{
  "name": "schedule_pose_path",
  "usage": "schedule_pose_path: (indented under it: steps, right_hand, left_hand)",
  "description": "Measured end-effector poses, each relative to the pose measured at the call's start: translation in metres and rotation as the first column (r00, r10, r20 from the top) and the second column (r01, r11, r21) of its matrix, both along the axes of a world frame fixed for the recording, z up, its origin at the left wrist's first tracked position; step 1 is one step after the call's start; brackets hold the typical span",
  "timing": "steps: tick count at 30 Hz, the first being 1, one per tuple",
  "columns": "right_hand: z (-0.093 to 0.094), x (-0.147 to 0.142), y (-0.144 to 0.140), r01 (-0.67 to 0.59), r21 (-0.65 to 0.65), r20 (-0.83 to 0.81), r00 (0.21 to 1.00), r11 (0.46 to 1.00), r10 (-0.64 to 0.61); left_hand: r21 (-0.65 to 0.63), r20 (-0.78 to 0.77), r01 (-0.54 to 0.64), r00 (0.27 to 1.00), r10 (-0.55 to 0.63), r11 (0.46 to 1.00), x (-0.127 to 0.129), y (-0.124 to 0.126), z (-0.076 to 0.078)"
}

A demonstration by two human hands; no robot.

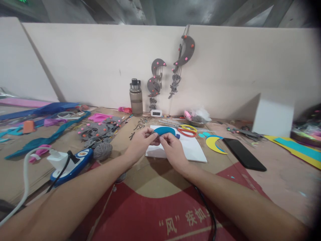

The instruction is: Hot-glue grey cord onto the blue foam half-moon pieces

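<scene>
Above a white board (190,150), my left hand (144,142) and my right hand (173,147) meet, thumbs and forefingers pinched together. A small dark grey bit shows between the fingertips, too small to name. Just behind the fingers is a blue crescent (164,130), its lower part hidden by my hands; whether they grip it I cannot tell. Scissors with red and yellow handles (188,130) lie at the board's far edge. To the right is a yellow crescent (214,145) with a blue edge showing behind it.
A black phone (244,154) lies at right. On the left are a power strip (72,167) with plugs, a grey yarn ball (102,150) and grey crescents with coloured dots (94,132). A bottle (136,98) and small clock (156,113) stand by the wall, where grey crescent hangings (188,50) hang.
</scene>
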State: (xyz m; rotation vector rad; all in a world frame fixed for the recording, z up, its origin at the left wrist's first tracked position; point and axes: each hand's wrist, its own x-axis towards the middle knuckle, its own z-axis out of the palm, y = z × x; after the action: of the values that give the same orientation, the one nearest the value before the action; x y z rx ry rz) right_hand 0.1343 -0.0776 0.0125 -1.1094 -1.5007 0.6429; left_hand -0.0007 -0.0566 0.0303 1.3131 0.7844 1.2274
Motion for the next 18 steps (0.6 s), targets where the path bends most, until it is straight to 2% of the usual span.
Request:
schedule_pose_path:
  steps: [5,11,18]
  right_hand:
    - [-0.005,0.000,0.002,-0.060,0.006,-0.027,0.998,0.998,0.060]
    - [-0.006,-0.001,-0.002,-0.046,-0.015,0.032,0.998,0.999,0.047]
    - [0.000,-0.004,-0.015,-0.150,0.143,0.244,0.963,0.978,0.112]
  left_hand:
    - [-0.045,0.055,-0.054,0.997,0.057,0.998,-0.001,0.003,0.001]
    - [-0.041,0.131,-0.102,0.986,0.107,0.994,-0.008,0.009,0.002]
    - [-0.069,0.218,-0.094,0.970,0.107,0.993,-0.011,0.015,-0.001]
